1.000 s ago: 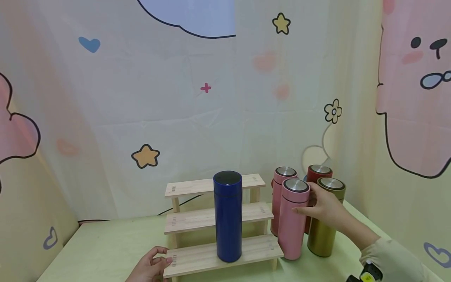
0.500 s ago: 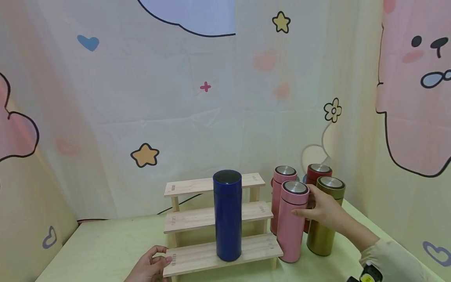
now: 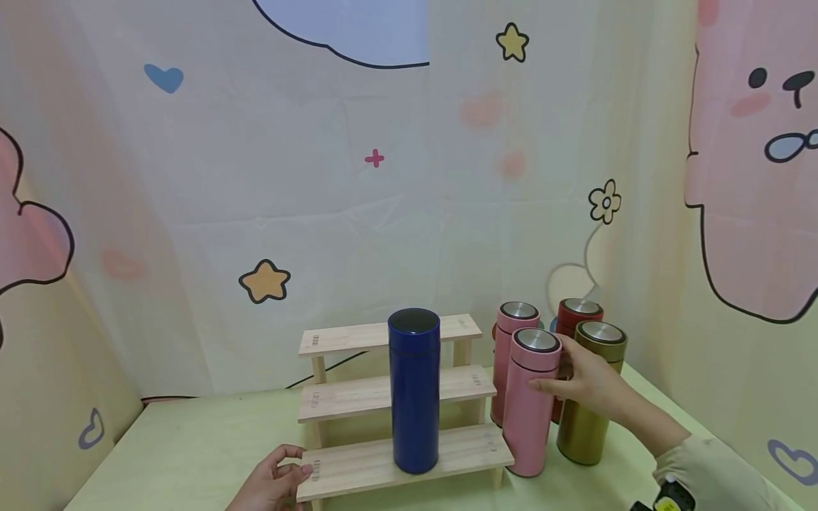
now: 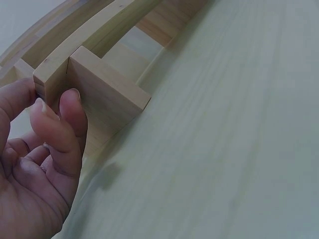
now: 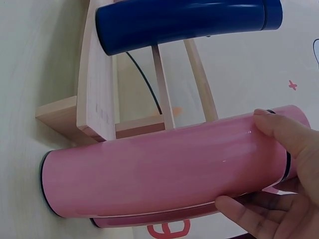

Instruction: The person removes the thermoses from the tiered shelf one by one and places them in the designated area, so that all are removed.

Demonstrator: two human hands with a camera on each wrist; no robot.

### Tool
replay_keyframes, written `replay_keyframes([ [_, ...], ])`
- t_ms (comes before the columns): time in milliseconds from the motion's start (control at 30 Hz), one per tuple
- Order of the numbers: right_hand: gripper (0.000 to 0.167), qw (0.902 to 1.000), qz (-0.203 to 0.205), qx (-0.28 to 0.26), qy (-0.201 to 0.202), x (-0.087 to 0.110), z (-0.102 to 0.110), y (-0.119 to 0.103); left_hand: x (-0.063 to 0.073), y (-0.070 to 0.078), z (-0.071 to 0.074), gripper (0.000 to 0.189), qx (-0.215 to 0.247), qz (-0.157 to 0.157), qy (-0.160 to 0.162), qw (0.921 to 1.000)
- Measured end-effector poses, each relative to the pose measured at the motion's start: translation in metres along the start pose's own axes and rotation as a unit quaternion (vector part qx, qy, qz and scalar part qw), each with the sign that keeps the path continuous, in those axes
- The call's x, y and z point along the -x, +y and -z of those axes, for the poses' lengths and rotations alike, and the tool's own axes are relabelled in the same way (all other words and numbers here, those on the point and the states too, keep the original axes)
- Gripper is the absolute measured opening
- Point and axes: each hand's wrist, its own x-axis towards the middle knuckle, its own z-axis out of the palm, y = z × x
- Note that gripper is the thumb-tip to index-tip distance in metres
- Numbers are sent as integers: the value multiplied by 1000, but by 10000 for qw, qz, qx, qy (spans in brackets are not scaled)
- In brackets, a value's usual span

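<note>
My right hand point(image 3: 591, 376) grips a pink thermos flask point(image 3: 530, 411) with a silver-topped lid, thumb on one side near the upper part and fingers round the other. The flask is upright, just off the right end of a three-tier wooden display stand point(image 3: 358, 461). In the right wrist view the same pink flask point(image 5: 164, 167) overlaps the end of the lowest board. A dark blue flask point(image 3: 414, 397) stands on that lowest tier. My left hand point(image 3: 271, 479) holds the left end of the lowest board; the left wrist view shows its fingertips at the board's corner point(image 4: 52, 74).
Behind the held flask stand another pink flask point(image 3: 508, 369), a red flask point(image 3: 580, 312) and a gold-green flask point(image 3: 583, 433), close together. Pale green cloth point(image 3: 172, 454) covers the table. A printed curtain point(image 3: 319, 156) hangs behind the stand.
The right hand's pink flask has come slightly down and toward me over the first half second, then stays about still. The left hand and the stand have not moved.
</note>
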Motion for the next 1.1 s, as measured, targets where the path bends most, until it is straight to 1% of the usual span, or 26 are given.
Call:
replay_keyframes([
  [233, 88, 9997, 70, 203, 150, -2, 7, -4, 0, 0, -1, 40, 34, 24, 26, 10000],
  [500, 88, 9962, 270, 764, 317, -4, 18, -14, 0, 0, -1, 42, -23, 19, 30, 10000],
  [633, 89, 9943, 338, 937, 372, -7, 23, -19, 0, 0, -1, 43, -62, 16, 45, 10000],
  [767, 87, 9946, 391, 892, 364, -9, 29, -24, 0, 0, -1, 44, -95, 9, 54, 9999],
  [933, 79, 9933, 629, 859, 441, -11, 37, -32, 0, 0, -1, 44, -109, 20, 66, 9999],
  [1100, 77, 9916, 802, 895, 474, -16, 43, -42, 0, -1, -1, 41, -109, 34, 82, 9999],
])
